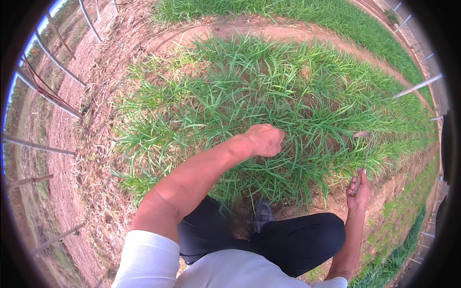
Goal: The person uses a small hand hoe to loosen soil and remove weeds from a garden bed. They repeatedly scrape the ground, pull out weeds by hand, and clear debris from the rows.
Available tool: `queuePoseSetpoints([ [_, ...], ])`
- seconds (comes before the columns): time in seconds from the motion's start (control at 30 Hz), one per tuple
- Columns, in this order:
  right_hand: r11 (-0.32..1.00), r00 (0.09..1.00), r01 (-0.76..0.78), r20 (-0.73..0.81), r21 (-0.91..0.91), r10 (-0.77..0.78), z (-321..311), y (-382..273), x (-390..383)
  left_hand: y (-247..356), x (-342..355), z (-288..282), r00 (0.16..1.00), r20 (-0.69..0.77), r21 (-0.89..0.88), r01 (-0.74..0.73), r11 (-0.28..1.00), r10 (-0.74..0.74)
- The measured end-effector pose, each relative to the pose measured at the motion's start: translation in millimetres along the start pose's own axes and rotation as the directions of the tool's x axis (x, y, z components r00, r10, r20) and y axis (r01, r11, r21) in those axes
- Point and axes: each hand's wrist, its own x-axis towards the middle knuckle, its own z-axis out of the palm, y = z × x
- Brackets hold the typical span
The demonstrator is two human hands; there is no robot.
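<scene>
My left hand [264, 140] is closed and reaches into a bed of long, narrow green leaves [230, 91], its back to the camera; what is inside its fingers is hidden. At the right, my right hand [357, 189] grips the handle of a small hand hoe [363, 135], whose thin shaft runs up to a metal blade over the leaves. Below the plants are my dark-trousered legs [297, 240], one knee bent, and a grey shoe [263, 213] on the soil.
A bare dirt strip [288, 28] curves behind the bed, with more green rows beyond. Dry soil and straw [86, 163] lie to the left. Slanted poles [57, 103] stand along the left edge and more [418, 86] at the right.
</scene>
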Motion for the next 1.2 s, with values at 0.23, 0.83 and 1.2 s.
queuePoseSetpoints([
  [0.23,0.937,0.98,0.195,0.088,-0.29,-0.177,20,-36,-31,19,15,-1,0.963,0.262,0.13,0.024,0.991,-0.058],
  [0.83,0.644,0.779,0.568,0.589,-0.513,-0.217,131,-46,-85,10,5,-5,0.983,0.164,0.135,0.061,0.989,-0.083],
  [1.2,0.765,0.865,0.394,0.486,-0.51,-0.121,147,-3,-85,14,10,1,0.97,0.213,0.188,0.075,0.979,-0.115],
])
